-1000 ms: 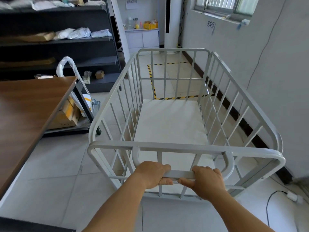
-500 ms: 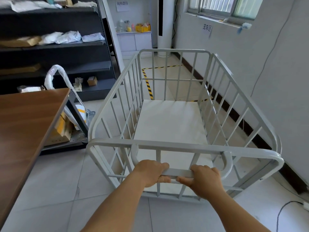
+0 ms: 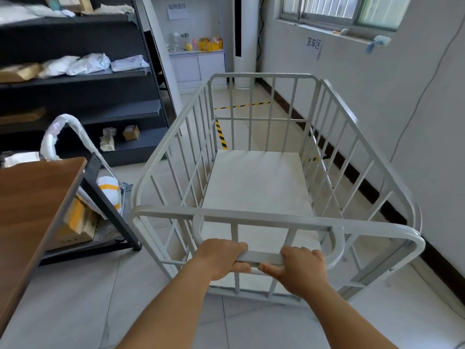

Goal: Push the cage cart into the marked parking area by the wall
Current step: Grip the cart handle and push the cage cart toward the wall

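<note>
Your white cage cart [image 3: 254, 187] stands on the tiled floor directly ahead of you, its long axis running away from you and its right side close along the grey wall [image 3: 402, 102]. Its flat floor panel is bare and the barred sides rise all around. At the near end a looped handle bar [image 3: 261, 258] hangs below the top rail, and both of your hands are on it. Your left hand [image 3: 221, 258] wraps the bar with fingers curled over the top and the thumb tucked underneath. Your right hand [image 3: 302, 269] clamps the bar just beside it, thumb pointing toward the left hand, the two thumbs nearly meeting.

Through the far bars you can see the yellow-and-black hazard tape [image 3: 221, 132] that marks the parking area on the floor: one strip runs away from you on the left, another crosses at the far side, and a short piece shows low at the right by the dark skirting. The cart's far end overlaps the near part of that marked rectangle. A paper sign [image 3: 313, 46] is stuck on the wall above it, below the window [image 3: 342, 8].

To your left sits a brown wooden table [image 3: 32, 210], with a platform trolley [image 3: 83, 238] carrying cardboard boxes behind its dark leg. Beyond that, black shelving [image 3: 83, 79] holds white parcels. A white cabinet [image 3: 198, 66] with bottles and a yellow item on top stands at the far end of the room.
</note>
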